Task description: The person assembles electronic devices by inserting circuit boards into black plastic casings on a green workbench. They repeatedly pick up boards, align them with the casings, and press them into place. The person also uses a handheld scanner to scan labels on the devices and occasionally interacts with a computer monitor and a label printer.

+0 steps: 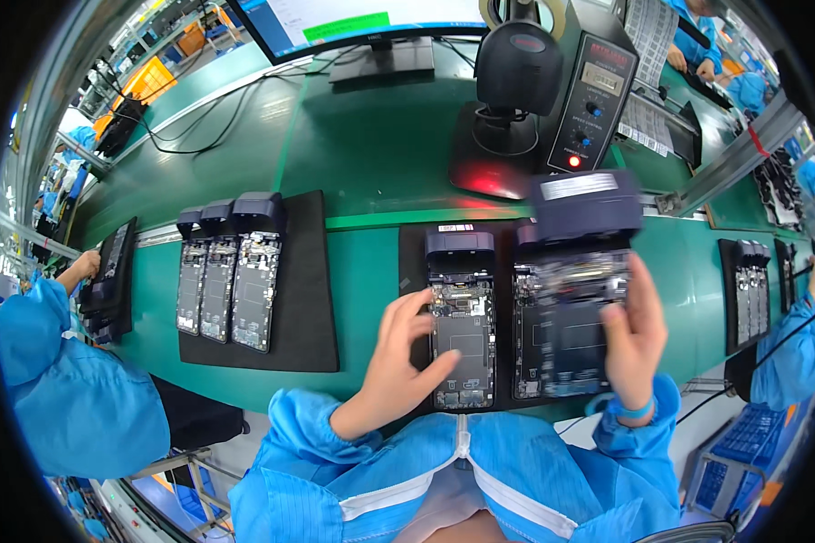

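Note:
My right hand [638, 339] grips the right edge of an opened phone-like device [575, 339], with a bare circuit board and a bulky dark block at its far end. Motion blurs this device, which is raised over another one [527, 348], partly hidden beneath it. To the left, a similar opened device [466, 339] lies on a black mat [415, 262]. My left hand [398, 362] is at that device's left edge, fingers spread and thumb over its lower board. Whether the fingertips press on it I cannot tell.
Three more opened devices [217, 281] lie on a black mat [308, 299] to the left. Behind my hands stand a barcode scanner [516, 72] on its base, a black control box [593, 100] with a red light, and a monitor [362, 23]. Co-workers' blue sleeves [81, 389] appear on both sides.

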### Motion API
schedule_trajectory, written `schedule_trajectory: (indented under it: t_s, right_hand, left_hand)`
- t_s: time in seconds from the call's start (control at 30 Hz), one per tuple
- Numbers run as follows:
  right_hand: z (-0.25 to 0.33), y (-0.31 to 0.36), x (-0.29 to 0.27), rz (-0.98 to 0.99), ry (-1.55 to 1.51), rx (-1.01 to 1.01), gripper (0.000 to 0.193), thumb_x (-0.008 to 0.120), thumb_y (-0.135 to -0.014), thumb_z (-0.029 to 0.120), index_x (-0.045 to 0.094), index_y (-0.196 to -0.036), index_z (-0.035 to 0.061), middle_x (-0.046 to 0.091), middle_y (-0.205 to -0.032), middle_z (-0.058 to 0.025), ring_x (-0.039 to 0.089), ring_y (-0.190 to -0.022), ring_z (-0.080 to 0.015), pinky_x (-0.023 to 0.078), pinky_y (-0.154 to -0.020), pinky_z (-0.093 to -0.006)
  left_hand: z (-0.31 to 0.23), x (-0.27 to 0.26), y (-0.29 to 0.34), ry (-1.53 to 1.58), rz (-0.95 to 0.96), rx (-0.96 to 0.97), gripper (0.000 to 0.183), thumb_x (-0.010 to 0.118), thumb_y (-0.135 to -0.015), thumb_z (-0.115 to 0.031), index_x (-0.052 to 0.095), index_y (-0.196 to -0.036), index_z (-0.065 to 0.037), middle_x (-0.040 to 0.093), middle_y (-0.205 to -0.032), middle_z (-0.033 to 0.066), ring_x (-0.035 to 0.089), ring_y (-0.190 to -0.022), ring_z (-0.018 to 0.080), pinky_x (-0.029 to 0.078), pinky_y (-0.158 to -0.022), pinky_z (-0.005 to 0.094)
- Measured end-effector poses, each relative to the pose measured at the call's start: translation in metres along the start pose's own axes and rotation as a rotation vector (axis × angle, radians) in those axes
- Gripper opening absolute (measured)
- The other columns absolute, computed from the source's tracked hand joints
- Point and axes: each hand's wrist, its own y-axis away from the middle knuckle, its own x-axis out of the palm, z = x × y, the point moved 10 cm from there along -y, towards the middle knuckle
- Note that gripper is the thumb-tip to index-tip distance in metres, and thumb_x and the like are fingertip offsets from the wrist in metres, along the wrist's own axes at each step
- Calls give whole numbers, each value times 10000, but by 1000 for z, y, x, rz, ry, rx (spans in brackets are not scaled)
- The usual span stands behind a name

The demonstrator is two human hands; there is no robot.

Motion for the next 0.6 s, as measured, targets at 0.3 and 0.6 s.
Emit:
schedule_trajectory:
  t_s: [0.3,0.6]
  right_hand:
    - [-128,44,-100,-192,146,447,468,432,-833,-39,323,-1288,-23,532,-1086,-142,527,-915,-136,409,-785,-220]
    - [-111,19,-40,-99,299,366,617,500,-804,26,208,-1348,35,478,-1001,-70,475,-844,-121,402,-745,-234]
  left_hand:
    - [53,6,24,-772,135,12,665,648,-677,-354,448,-1216,-20,97,-1383,268,108,-1238,506,133,-979,569]
    - [55,10,18,-832,208,29,746,652,-656,-424,421,-1220,8,86,-1356,325,147,-1208,531,144,-953,598]
